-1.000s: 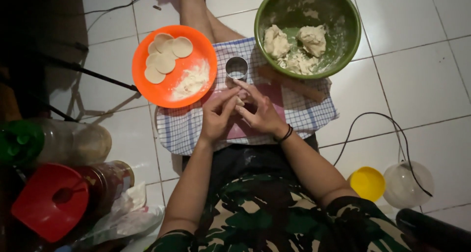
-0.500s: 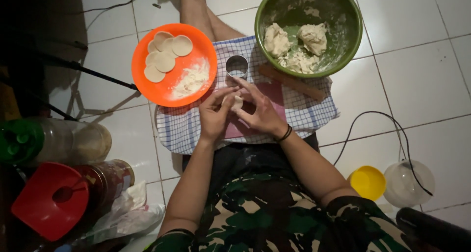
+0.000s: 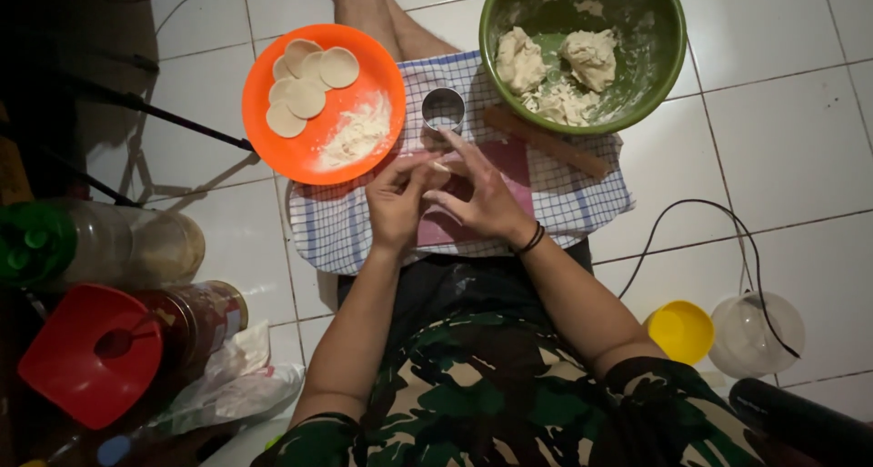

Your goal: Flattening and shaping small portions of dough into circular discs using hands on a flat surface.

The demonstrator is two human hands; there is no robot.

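Both hands [image 3: 436, 190] barely shifted, fingers pinching dough piece [image 3: 442, 169], ring cutter [image 3: 443, 109] just beyond

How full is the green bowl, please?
Partly full: the green bowl holds a few dough lumps, with bare floured bottom showing between them.

A single view is given, taken from the person's head and aimed almost straight down at the tiled floor. The checked cloth [image 3: 336, 221] is centred in the frame and seen from close above. The lap is cut off below it, the green bowl [image 3: 668, 62] beyond it.
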